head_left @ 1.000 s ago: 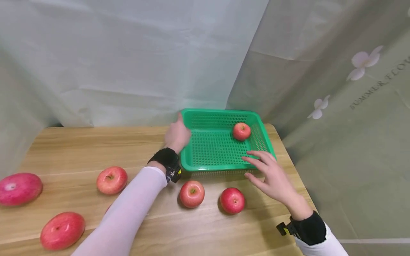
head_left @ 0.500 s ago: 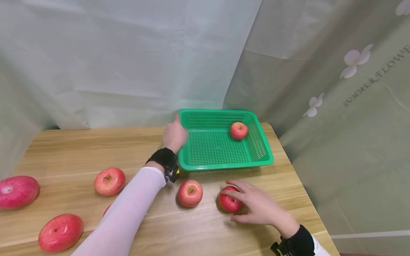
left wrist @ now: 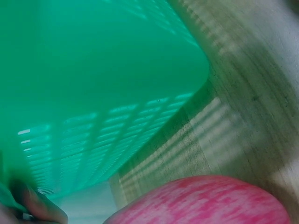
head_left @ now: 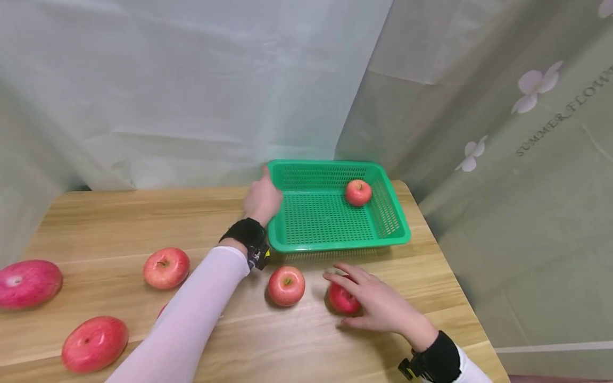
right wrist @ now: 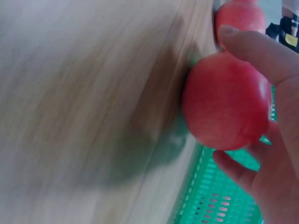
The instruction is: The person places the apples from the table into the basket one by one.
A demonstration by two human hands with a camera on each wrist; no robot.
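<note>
There is one green basket (head_left: pixel 335 244). One apple (head_left: pixel 358 192) sits inside the basket, near its far right corner.

Outside the basket, six apples can be seen on the one wooden counter (head_left: pixel 119 213). Two small apples lie just in front of the basket: one (head_left: pixel 286 285) on its own and one (head_left: pixel 342 299) under the right hand (head_left: pixel 378 303). Three bigger apples lie far to the left of the basket (head_left: pixel 166 267) (head_left: pixel 30 283) (head_left: pixel 94 343). A bit of one more (head_left: pixel 162 310) peeks out from behind the sleeve. That makes seven apples.

There are two hands. The left hand (head_left: pixel 262 199) is at the basket's left side.
</note>
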